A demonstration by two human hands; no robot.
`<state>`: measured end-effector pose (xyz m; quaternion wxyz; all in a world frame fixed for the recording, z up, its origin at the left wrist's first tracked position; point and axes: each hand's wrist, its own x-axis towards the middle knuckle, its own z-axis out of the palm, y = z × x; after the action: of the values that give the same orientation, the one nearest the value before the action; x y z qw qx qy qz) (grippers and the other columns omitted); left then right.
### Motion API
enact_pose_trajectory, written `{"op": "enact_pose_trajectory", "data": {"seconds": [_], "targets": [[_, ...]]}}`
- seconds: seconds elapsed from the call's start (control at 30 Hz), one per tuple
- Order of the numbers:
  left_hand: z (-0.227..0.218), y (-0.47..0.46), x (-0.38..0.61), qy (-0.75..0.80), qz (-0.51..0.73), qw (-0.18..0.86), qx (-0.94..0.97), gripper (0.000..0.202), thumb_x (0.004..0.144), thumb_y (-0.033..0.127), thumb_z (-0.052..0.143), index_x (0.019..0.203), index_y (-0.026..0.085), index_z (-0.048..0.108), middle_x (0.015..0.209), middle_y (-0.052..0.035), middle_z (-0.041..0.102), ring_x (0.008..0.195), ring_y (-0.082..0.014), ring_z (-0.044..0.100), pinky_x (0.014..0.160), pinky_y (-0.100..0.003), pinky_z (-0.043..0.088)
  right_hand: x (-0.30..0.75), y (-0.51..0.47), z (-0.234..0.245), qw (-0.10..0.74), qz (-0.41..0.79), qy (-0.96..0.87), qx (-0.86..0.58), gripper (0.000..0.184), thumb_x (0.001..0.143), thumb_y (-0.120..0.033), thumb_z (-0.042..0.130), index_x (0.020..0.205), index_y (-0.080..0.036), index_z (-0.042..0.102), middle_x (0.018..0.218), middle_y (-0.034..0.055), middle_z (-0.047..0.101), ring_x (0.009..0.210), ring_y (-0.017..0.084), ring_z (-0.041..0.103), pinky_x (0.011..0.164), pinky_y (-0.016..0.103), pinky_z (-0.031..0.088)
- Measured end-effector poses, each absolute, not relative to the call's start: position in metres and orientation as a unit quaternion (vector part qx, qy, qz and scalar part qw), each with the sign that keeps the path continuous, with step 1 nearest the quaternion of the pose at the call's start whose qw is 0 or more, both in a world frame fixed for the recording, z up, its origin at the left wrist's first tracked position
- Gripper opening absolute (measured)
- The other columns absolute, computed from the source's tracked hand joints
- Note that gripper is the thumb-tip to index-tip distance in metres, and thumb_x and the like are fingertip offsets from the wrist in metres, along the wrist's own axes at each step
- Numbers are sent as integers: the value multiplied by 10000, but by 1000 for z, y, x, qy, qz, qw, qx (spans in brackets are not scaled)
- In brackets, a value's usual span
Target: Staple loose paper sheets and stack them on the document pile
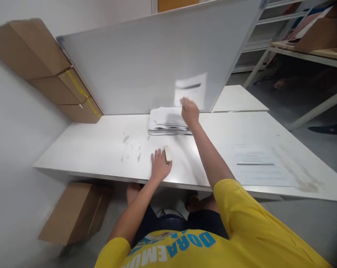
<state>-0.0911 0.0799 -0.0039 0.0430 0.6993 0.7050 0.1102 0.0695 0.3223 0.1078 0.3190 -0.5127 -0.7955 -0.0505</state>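
Observation:
My left hand (159, 166) lies flat on the white table with its fingers spread. Beside it is a small beige, block-like object (167, 153) with a dark near end, close to my thumb; its exact kind is unclear. Raised above the back of the table, my right hand (189, 111) has its fingers closed on the lower part of a white sheet of paper (195, 97). That sheet is blurred and carries a dark bar across its upper half. Below and left of the right hand sits a pile of papers (168, 116), partly covered by the hand and wrist.
A whitish panel (146, 67) stands along the table's (101, 149) back edge. Cardboard boxes (37, 48) are stacked at the left, and another box (70, 212) is under the table. A printed sheet (260, 173) lies at the right. Shelves (280, 18) stand behind.

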Motion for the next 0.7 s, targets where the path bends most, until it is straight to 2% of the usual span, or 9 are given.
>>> {"op": "enact_pose_trajectory", "data": {"seconds": [0.07, 0.13, 0.23, 0.3, 0.4, 0.47, 0.53, 0.63, 0.7], "targets": [[-4, 78, -90, 713, 106, 44, 692, 687, 965, 475, 394, 1532, 88, 361, 1625, -193, 290, 1532, -351, 223, 1249, -578, 183, 44, 336, 86, 211, 26, -833, -510, 508, 1016, -312, 272, 1373, -112, 572, 1387, 197, 594, 1275, 305, 573, 1048, 510, 462], [-4, 78, -90, 712, 102, 45, 693, 682, 963, 474, 399, 1533, 100, 365, 1625, -185, 296, 1532, -345, 226, 1252, -574, 180, 30, 335, 70, 169, 61, -850, -496, 483, 1001, -361, 359, 1293, -81, 622, 1354, 225, 612, 1245, 321, 589, 1002, 500, 488], [-3, 78, -89, 706, 100, 40, 700, 659, 964, 441, 400, 1527, 97, 376, 1619, -185, 310, 1527, -347, 241, 1245, -585, 184, 35, 305, 63, 175, 65, -852, -490, 499, 1006, -360, 373, 1330, -49, 591, 1498, 234, 471, 1391, 343, 455, 1091, 551, 401], [-1, 80, -89, 709, 102, 38, 697, 638, 967, 405, 395, 1519, 87, 386, 1614, -190, 319, 1523, -356, 246, 1236, -605, 183, 57, 267, 64, 217, 46, -862, -456, 489, 1023, -358, 353, 1368, -96, 578, 1556, 178, 413, 1450, 311, 383, 1159, 549, 325], [3, 87, -90, 715, 104, 36, 690, 630, 972, 385, 378, 1510, 58, 395, 1609, -204, 325, 1520, -375, 241, 1231, -621, 161, 112, 193, 55, 300, 5, -871, -389, 444, 1040, -380, 344, 1355, -214, 609, 1470, 83, 549, 1393, 237, 474, 1196, 486, 308], [6, 91, -89, 708, 97, 40, 699, 649, 978, 391, 364, 1515, 28, 376, 1614, -218, 304, 1521, -391, 224, 1230, -626, 145, 163, 141, 40, 288, -15, -843, -454, 437, 1035, -402, 360, 1315, -208, 635, 1419, 87, 597, 1380, 241, 490, 1200, 481, 303], [9, 93, -88, 696, 88, 45, 711, 675, 987, 415, 338, 1522, 3, 349, 1619, -233, 281, 1526, -408, 194, 1231, -634, 120, 221, 95, 20, 223, -25, -792, -568, 515, 1006, -463, 404, 1380, -154, 577, 1467, 147, 540, 1408, 303, 449, 1184, 543, 300], [12, 94, -86, 670, 79, 52, 736, 693, 997, 426, 304, 1519, -29, 329, 1623, -248, 255, 1535, -408, 155, 1239, -628, 73, 296, 42, -8, 88, 14, -712, -696, 762, 920, -588, 498, 1507, -110, 413, 1566, 204, 385, 1444, 391, 369, 1145, 621, 311], [12, 94, -84, 662, 82, 59, 743, 714, 994, 424, 312, 1522, -56, 291, 1628, -263, 224, 1540, -398, 136, 1246, -607, 77, 321, 17, -20, 39, 40, -690, -722, 740, 923, -547, 492, 1518, -118, 391, 1573, 197, 378, 1437, 383, 383, 1130, 610, 341]]}}
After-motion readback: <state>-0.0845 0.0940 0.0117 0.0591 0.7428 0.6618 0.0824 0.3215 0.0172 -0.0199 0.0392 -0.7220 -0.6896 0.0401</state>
